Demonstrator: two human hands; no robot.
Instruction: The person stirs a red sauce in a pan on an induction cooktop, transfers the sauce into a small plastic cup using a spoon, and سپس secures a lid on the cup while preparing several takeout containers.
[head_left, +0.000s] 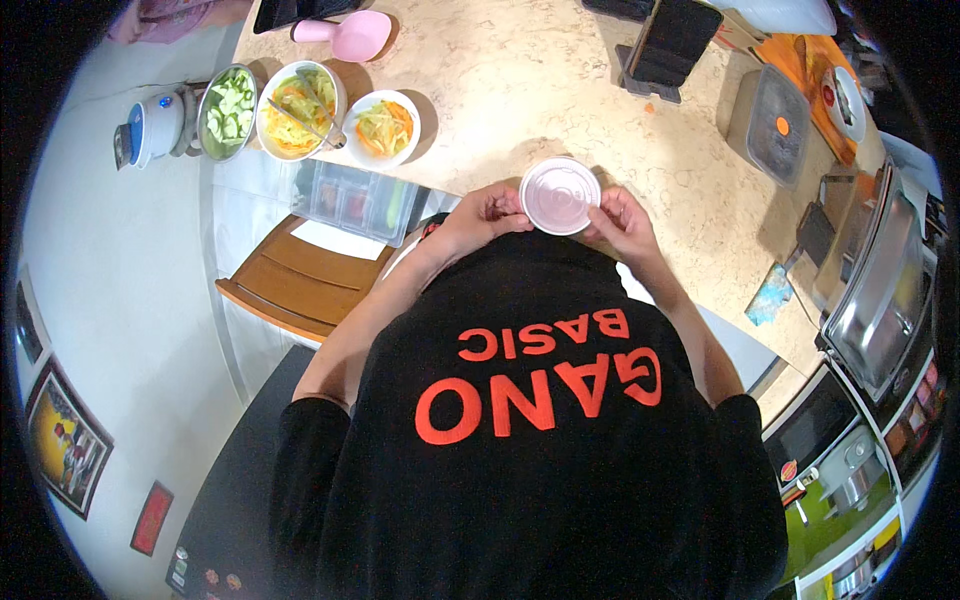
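Note:
Between my two hands, at the counter's near edge, is a round white-rimmed container with a clear plastic lid (561, 195). My left hand (495, 216) grips its left rim with thumb and fingers. On the opposite side, my right hand (619, 221) pinches the rim, its thumb over the lid's edge. Contents under the lid cannot be made out. To the left stand a small white bowl of shredded vegetables (384, 129), a larger white bowl of shredded vegetables (289, 124) with metal tongs (307, 118) in it, and a metal bowl of sliced green vegetable (227, 112).
A pink scoop (360, 35) lies beyond the bowls. Farther right are a phone on a stand (671, 45) and a lidded plastic container (780, 124). A divided clear box (352, 199) rests by a wooden chair (307, 277) at the left.

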